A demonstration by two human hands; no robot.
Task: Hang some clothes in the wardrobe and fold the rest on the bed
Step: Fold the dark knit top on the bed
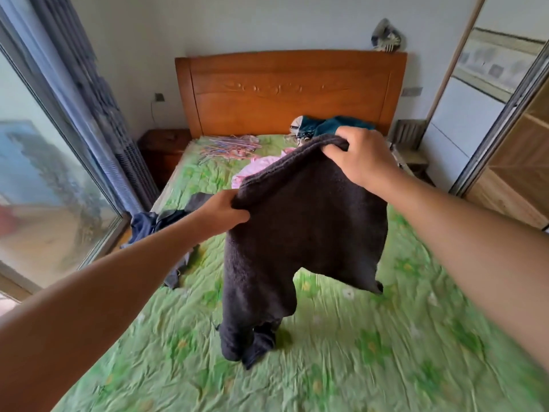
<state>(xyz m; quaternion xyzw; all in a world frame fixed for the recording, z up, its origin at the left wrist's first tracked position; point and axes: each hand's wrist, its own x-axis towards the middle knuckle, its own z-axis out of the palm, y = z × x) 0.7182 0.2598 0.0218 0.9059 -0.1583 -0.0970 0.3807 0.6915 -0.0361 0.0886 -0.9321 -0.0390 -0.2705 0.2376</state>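
Dark fleece garment, likely trousers, held up over the bed by its top edge.

- Left hand grips 1 corner of that edge with curled fingers. Right hand pinches the other corner, higher and farther out. The hands are well apart and the cloth sags between them.
- 2 lobes hang down. The longer one looks bunched where it meets the green sheet; the shorter hangs free.
- Pink garment lies just behind. Hangers and teal clothing are near the headboard. Navy clothes droop over the bed's left edge. Wardrobe stands at right.

Risks, as judged:
- If lowered as is, the bunched end would be trapped underneath and give a lumpy, crooked fold.
- The uneven hand height would skew the edges.
- Thick fleece held only at its corners could slip from a pinch.
- Laid too far back, it would cover the pink garment.
- The navy pile may slide off.
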